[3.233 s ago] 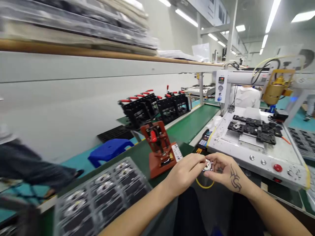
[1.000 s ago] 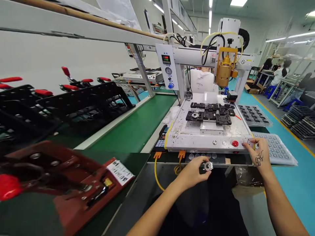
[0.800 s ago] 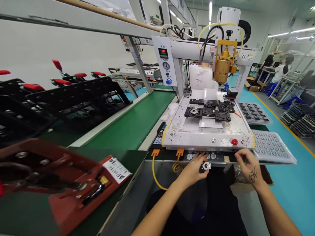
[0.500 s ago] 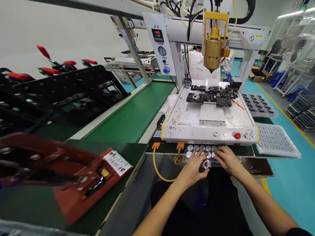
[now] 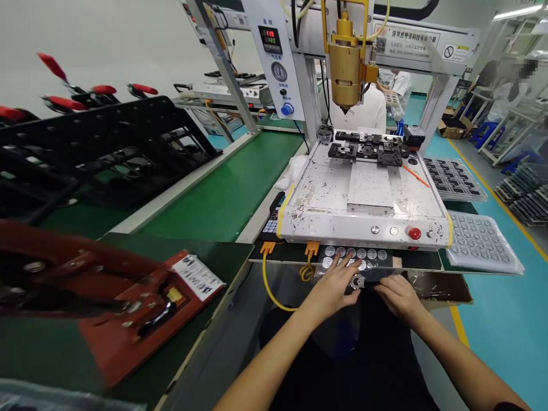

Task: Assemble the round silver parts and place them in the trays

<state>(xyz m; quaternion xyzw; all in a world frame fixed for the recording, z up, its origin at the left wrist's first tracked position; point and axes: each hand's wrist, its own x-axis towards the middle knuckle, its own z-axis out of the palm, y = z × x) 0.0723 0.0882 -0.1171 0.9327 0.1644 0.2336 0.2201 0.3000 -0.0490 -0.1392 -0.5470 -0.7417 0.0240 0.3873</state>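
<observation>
My left hand grips a small round metal ring-shaped part between thumb and forefinger. Its other fingers stretch over a clear sheet of round whitish stickers lying at the front edge of the bench. To the right, my right hand is closed in a pinch just in front of the sheet's lower right edge. Whatever its fingertips hold is too small to make out.
A white benchtop machine with a golden head stands behind the sheet, black fixtures on its bed. Plastic trays lie to its right. A red press stands left. An orange-plugged yellow cable hangs below the bench edge.
My right hand has drawn back from the stickers toward me, its fingers now pinched. My left hand keeps the round part. The golden head has shifted left over the bed; my view has moved slightly.
</observation>
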